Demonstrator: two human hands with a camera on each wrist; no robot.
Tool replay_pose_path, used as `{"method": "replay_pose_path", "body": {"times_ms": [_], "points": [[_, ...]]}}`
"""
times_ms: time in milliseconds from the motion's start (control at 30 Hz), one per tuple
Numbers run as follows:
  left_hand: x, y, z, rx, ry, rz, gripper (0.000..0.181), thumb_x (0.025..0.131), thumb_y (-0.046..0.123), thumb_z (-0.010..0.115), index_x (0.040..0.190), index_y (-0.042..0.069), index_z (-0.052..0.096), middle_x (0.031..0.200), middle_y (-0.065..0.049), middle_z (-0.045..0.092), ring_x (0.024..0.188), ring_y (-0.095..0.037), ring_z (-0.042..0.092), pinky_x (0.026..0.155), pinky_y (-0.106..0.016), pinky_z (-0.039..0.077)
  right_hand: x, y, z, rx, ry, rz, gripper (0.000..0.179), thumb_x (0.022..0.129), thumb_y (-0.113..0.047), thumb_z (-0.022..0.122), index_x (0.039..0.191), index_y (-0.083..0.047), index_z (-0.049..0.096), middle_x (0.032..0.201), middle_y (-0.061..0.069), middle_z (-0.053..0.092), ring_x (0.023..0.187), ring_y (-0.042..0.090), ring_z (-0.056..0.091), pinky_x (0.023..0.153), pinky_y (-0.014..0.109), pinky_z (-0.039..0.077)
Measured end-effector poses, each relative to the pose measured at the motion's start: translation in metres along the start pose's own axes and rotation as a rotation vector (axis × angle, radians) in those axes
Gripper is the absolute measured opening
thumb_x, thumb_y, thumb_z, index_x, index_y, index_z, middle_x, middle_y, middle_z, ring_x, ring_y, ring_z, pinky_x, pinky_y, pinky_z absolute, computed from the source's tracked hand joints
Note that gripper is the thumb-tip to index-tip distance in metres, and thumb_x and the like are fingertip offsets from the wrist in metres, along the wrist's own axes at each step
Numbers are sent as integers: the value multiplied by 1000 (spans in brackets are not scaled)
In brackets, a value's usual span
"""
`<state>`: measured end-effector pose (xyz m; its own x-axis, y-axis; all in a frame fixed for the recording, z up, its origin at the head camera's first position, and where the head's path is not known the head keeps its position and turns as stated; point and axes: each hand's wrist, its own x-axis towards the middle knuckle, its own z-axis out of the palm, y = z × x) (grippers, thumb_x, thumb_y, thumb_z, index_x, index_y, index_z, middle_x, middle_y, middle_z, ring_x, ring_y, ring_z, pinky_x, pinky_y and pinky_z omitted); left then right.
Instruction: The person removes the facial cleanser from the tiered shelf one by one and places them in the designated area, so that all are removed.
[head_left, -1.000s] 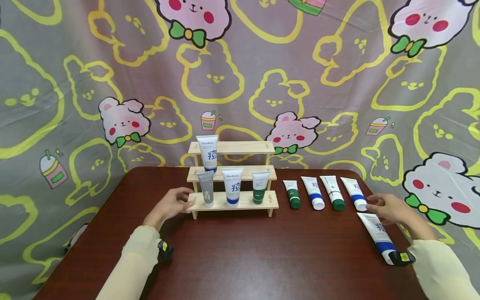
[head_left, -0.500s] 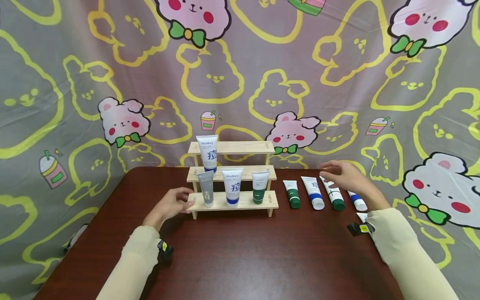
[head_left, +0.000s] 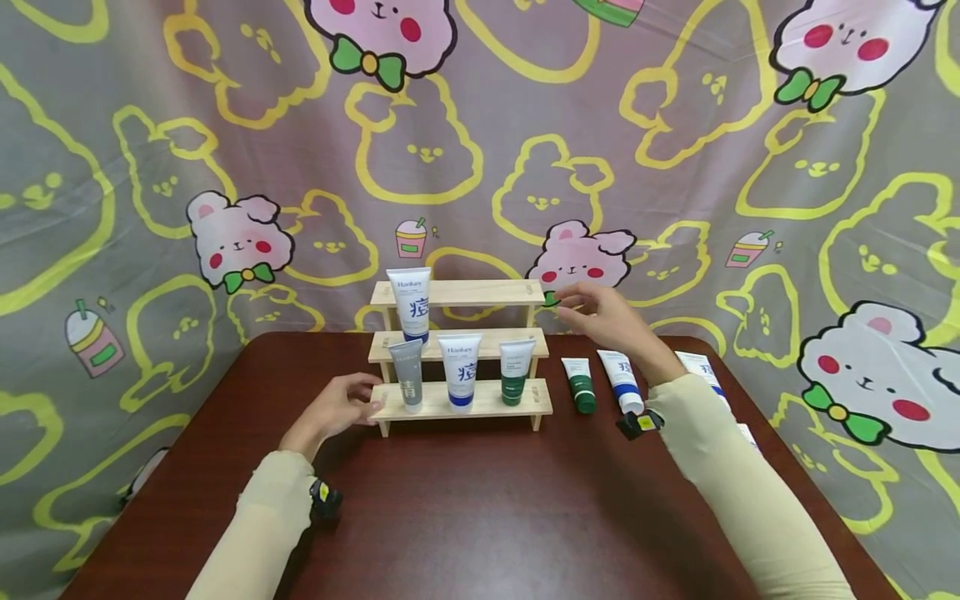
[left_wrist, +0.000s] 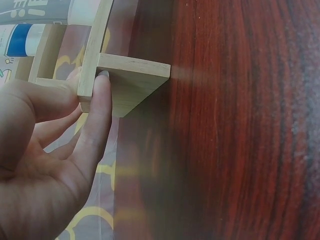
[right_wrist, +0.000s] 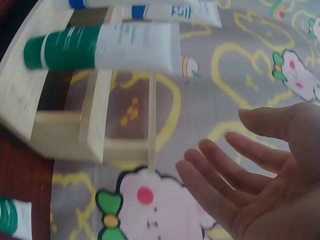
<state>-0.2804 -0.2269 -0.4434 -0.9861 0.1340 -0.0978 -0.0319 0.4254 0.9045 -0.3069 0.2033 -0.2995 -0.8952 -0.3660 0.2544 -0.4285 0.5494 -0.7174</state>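
Note:
My left hand pinches the left end of the lowest step of a three-tier wooden display stand. In the left wrist view the thumb lies above the board and a finger below it. A grey squeeze tube, a white-and-blue tube and a green-and-white tube stand upright on that step. Another white-and-blue tube stands at the left of the middle tier. My right hand, holding nothing, hovers just right of the top tier, fingers spread and loosely bent in the right wrist view.
Right of the stand a small green-and-white tube and a white-and-blue tube lie on the dark wooden table. Farther right, another white-and-blue tube is partly behind the right arm. A cartoon-print curtain hangs behind.
My right hand has swept left from the tubes at the far right, over the row, to the stand's upper right. The left hand keeps its hold; the tubes stay in place.

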Motion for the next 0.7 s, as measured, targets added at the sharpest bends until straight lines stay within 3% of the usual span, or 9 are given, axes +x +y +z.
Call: {"method": "replay_pose_path", "body": {"times_ms": [133,333,700], "points": [[1,-2,1,-3,1,27,44,90,-8,68,132,-8,54,111,-25,57,81,-27,65,73,-42,61,13,-13,12,23,-1,-62,35,97,-18,68,128,-2,63,117,17,66,95,30,66,76,44,58],[2,-8,1,-17,-6,39,44,91,-9,67,132,-10,52,109,-26,59,80,-25,65,71,-39,62,33,-35,31,1,-19,-110,37,99,-21,65,130,-2,62,116,12,67,102,28,64,85,43,54],[2,-5,0,-16,-13,52,45,91,-8,67,133,-11,51,110,-26,59,82,-26,65,72,-41,61,64,-65,68,72,-94,-114,39,98,-16,66,132,1,60,117,15,67,103,28,66,83,38,57]]}}
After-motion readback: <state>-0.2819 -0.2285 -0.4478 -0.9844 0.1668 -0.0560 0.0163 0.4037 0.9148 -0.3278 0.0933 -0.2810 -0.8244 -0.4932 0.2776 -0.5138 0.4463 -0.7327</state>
